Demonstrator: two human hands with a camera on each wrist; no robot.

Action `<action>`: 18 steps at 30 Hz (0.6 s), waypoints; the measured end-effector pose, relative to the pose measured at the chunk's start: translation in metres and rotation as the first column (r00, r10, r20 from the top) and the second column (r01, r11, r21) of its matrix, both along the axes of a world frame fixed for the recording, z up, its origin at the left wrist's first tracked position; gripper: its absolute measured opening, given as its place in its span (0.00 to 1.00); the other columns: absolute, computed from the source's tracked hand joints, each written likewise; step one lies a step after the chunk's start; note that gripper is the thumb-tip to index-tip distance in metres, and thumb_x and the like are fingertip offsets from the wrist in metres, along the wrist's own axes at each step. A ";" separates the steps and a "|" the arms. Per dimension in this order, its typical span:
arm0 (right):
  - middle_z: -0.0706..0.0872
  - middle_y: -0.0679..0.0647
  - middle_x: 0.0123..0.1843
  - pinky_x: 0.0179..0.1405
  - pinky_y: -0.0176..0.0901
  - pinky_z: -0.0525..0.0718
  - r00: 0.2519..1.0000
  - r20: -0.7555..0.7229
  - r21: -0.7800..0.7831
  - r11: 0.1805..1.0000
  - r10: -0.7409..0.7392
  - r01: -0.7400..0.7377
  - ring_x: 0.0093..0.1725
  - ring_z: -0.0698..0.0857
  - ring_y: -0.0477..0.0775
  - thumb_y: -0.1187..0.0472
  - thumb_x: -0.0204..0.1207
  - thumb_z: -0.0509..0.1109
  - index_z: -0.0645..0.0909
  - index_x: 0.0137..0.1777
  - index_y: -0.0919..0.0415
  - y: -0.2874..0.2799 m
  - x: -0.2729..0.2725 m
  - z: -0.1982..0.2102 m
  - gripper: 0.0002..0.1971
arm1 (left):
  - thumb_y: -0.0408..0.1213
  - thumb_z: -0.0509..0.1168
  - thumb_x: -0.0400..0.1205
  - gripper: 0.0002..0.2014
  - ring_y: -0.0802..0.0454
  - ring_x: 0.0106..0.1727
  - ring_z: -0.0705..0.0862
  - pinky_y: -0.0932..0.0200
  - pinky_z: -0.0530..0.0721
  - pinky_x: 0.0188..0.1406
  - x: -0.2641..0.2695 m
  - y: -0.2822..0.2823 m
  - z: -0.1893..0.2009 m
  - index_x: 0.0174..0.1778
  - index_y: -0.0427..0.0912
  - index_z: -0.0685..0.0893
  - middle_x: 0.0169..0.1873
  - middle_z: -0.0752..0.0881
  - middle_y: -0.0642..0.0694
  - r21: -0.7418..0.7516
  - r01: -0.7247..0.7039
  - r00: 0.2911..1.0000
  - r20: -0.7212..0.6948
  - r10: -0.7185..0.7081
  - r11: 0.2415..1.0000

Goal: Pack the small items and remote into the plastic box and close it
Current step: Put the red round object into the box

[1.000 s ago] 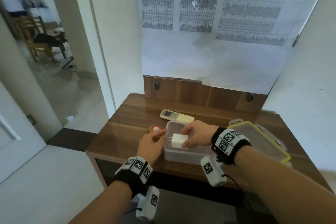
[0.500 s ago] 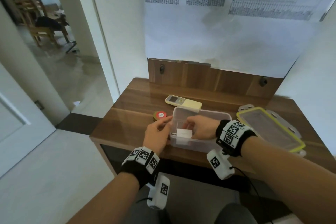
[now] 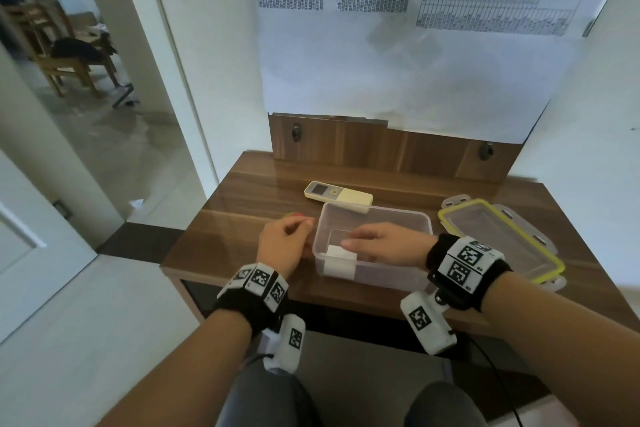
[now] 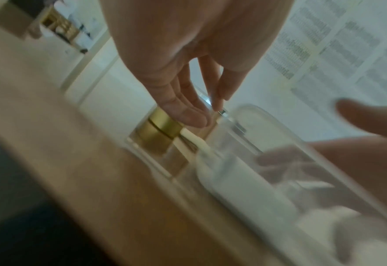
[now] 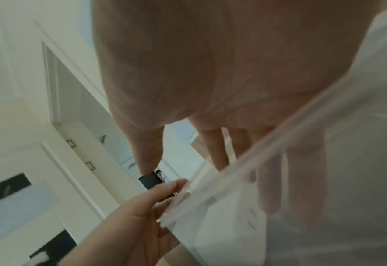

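On the wooden worktop (image 3: pixel 242 246): clear plastic box (image 3: pixel 405 218), white charger block (image 3: pixel 341 262) already inside at near-left corner. Right hand (image 3: pixel 384 244) over box, fingers straight, holding nothing; left hand (image 3: pixel 282 246) beside box, fingers loose, empty. Remote (image 3: pixel 337 193) and gold-sided round tin (image 4: pixel 159 133) remained outside; yellow-rimmed lid (image 3: pixel 498 239) lay off to the right. Judged roughly one-third complete.

Both forearms extend forward, each wrist banded with a marker cuff. Left hand (image 3: pixel 284 243) hangs palm-down, fingers (image 4: pixel 188 115) loosely extended and slightly curled, holding nothing. Right hand (image 3: pixel 384 242) reaches leftward, palm-down, fingers (image 5: pixel 213 149) straight and spread, nothing gripped.
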State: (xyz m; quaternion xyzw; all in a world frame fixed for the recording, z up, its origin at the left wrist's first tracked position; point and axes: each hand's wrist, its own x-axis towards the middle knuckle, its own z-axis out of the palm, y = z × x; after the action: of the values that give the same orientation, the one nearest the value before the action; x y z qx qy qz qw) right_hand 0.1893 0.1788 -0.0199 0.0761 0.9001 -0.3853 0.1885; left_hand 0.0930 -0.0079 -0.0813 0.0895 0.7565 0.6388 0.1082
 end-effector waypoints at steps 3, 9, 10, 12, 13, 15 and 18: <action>0.86 0.49 0.60 0.54 0.47 0.88 0.995 -0.075 -0.118 0.991 -0.070 0.061 0.56 0.88 0.50 0.40 0.77 0.65 0.81 0.65 0.51 0.014 0.011 0.013 0.22 | 0.39 0.71 0.79 0.06 0.50 0.44 0.90 0.44 0.89 0.56 -0.023 -0.004 0.013 0.38 0.51 0.92 0.40 0.93 0.48 -0.158 -0.077 0.995 -0.081 0.064 0.984; 0.90 0.51 0.50 0.52 0.49 0.89 0.907 -0.320 -0.121 0.961 -0.275 0.248 0.51 0.89 0.51 0.50 0.79 0.68 0.84 0.52 0.46 0.046 0.028 0.020 0.06 | 0.48 0.67 0.80 0.23 0.45 0.72 0.76 0.48 0.77 0.68 -0.045 -0.003 0.019 0.72 0.52 0.81 0.71 0.76 0.45 -0.747 -0.096 0.916 -0.325 -0.236 0.658; 0.90 0.50 0.49 0.53 0.50 0.88 0.895 -0.346 -0.091 0.959 -0.283 0.268 0.50 0.89 0.50 0.51 0.78 0.69 0.84 0.52 0.47 0.049 0.031 0.017 0.06 | 0.49 0.66 0.80 0.24 0.44 0.73 0.75 0.47 0.76 0.69 -0.047 -0.001 0.018 0.74 0.53 0.79 0.73 0.74 0.44 -0.765 -0.055 0.923 -0.284 -0.259 0.642; 0.90 0.49 0.46 0.54 0.50 0.88 0.871 -0.401 -0.041 0.955 -0.286 0.294 0.48 0.89 0.49 0.53 0.78 0.69 0.86 0.52 0.49 0.054 0.037 0.008 0.06 | 0.49 0.67 0.80 0.24 0.42 0.71 0.78 0.47 0.76 0.69 -0.046 0.002 0.016 0.74 0.53 0.79 0.73 0.76 0.42 -0.778 0.021 0.933 -0.211 -0.293 0.628; 0.90 0.48 0.45 0.53 0.50 0.87 0.858 -0.425 -0.030 0.952 -0.289 0.306 0.47 0.88 0.48 0.54 0.78 0.70 0.86 0.52 0.50 0.054 0.039 0.005 0.06 | 0.49 0.68 0.79 0.24 0.41 0.68 0.80 0.48 0.77 0.68 -0.045 0.003 0.015 0.73 0.53 0.81 0.70 0.79 0.41 -0.786 0.039 0.927 -0.202 -0.316 0.618; 0.89 0.47 0.43 0.52 0.48 0.86 0.839 -0.455 -0.032 0.947 -0.300 0.321 0.46 0.87 0.48 0.56 0.78 0.70 0.86 0.50 0.51 0.054 0.042 0.001 0.05 | 0.48 0.72 0.76 0.23 0.41 0.64 0.83 0.50 0.78 0.65 -0.042 0.002 0.014 0.69 0.51 0.84 0.65 0.84 0.40 -0.794 0.048 0.915 -0.209 -0.346 0.606; 0.90 0.49 0.43 0.51 0.46 0.85 0.830 -0.473 -0.031 0.946 -0.297 0.321 0.46 0.87 0.50 0.57 0.77 0.71 0.87 0.50 0.53 0.052 0.043 0.000 0.05 | 0.43 0.76 0.74 0.24 0.45 0.61 0.85 0.52 0.80 0.65 -0.037 -0.001 0.021 0.67 0.49 0.85 0.62 0.88 0.43 -0.673 0.025 0.927 -0.261 -0.269 0.739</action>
State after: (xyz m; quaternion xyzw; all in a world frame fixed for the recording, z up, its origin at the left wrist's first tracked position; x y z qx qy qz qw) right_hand 0.2323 0.2311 -0.0201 0.1294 0.9038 -0.3948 -0.1026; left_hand 0.0562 -0.0089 -0.0605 0.2153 0.9295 0.2950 0.0508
